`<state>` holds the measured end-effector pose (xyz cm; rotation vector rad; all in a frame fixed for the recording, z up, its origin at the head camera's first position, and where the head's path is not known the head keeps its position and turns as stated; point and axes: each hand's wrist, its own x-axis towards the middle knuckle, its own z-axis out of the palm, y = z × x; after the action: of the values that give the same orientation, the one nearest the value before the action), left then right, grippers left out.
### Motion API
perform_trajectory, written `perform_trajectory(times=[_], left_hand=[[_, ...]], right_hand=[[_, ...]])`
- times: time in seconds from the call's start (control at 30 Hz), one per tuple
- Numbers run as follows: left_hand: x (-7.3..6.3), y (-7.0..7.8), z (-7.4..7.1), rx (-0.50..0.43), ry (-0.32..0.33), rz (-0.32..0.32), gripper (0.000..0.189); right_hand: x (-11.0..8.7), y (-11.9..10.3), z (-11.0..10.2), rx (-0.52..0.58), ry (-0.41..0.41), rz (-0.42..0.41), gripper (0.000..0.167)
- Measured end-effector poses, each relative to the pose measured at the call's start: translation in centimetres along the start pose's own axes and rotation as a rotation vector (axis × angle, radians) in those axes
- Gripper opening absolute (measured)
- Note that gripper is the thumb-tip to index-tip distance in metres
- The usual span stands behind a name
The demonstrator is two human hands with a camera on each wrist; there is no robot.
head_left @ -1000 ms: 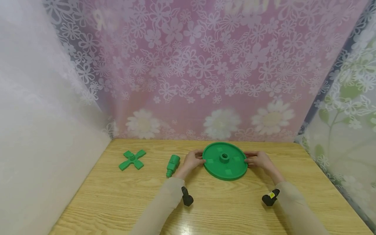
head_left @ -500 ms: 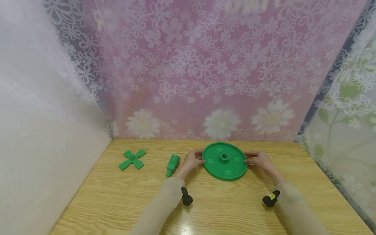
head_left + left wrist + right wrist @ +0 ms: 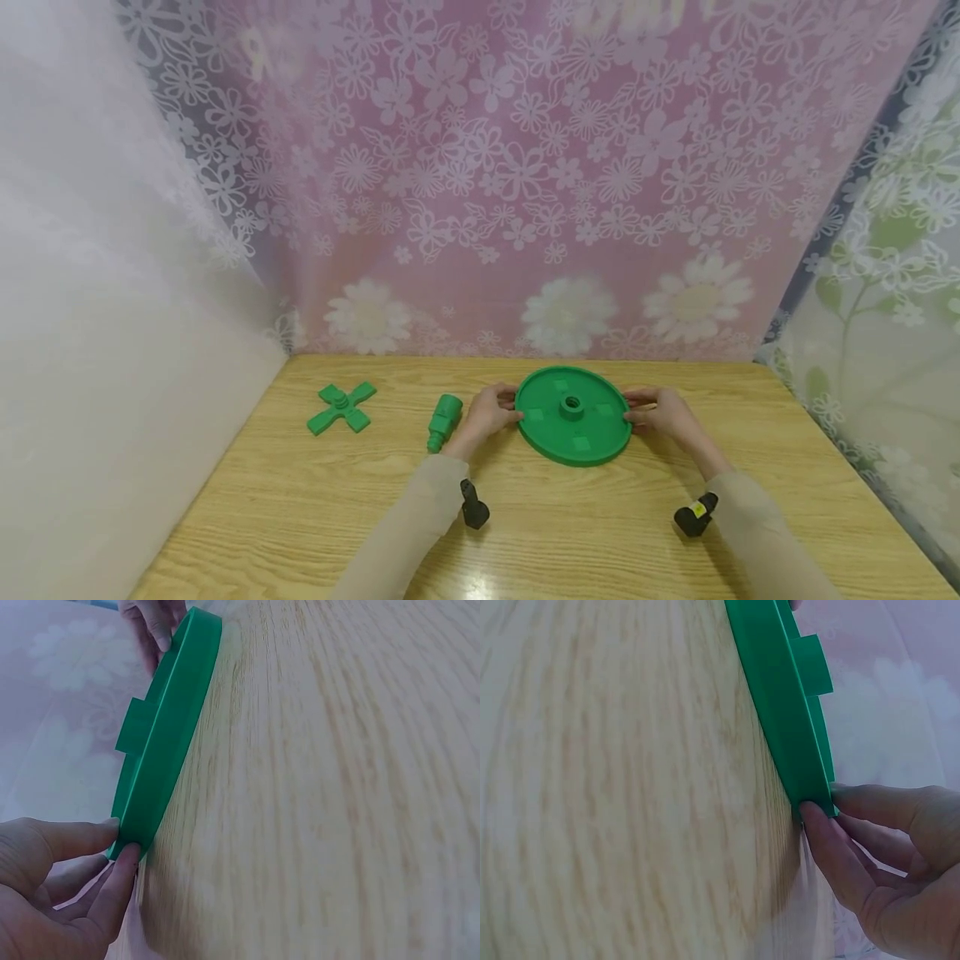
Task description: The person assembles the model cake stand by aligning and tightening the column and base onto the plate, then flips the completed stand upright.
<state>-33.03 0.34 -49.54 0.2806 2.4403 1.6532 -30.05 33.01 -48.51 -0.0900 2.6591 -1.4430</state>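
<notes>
Between left hand (image 3: 491,411) and right hand (image 3: 664,412), green disc (image 3: 572,427) shifted slightly nearer.

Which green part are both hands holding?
The round disc, pinched at opposite sides by the left hand and right hand. The four-armed cross and the stepped cylindrical piece lie on the table, held by neither.

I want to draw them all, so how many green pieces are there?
3: the round disc between the left hand and right hand, the stepped peg beside the left hand, and the four-armed cross farther left. Any behind the hands could be hidden.
</notes>
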Motion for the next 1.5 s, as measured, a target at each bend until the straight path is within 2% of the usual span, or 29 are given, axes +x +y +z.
perform_trajectory(times=[0.23,0.5,0.63,1.27,1.5], left_hand=[[-0.6,0.0,-0.4,0.041,0.007,-0.005,0.049],[-1.4,0.3,-0.6,0.121,0.03,-0.012,0.05],[-1.9,0.5,-0.8,0.159,0.033,0.006,0.05],[-4.1,-0.3,-1.9,0.207,0.059,0.064,0.049],[-4.9,-0.6,-2.3,0.217,0.067,0.069,0.049]], right_hand=[[-0.4,0.0,0.5,0.025,-0.014,0.002,0.049],[-0.9,-0.6,1.3,0.013,0.0,0.001,0.048],[-1.2,-1.0,1.6,-0.01,-0.002,0.0,0.049],[-2.3,-1.7,2.7,-0.12,-0.023,-0.044,0.051],[-2.7,-2.0,3.1,-0.098,-0.04,-0.054,0.051]])
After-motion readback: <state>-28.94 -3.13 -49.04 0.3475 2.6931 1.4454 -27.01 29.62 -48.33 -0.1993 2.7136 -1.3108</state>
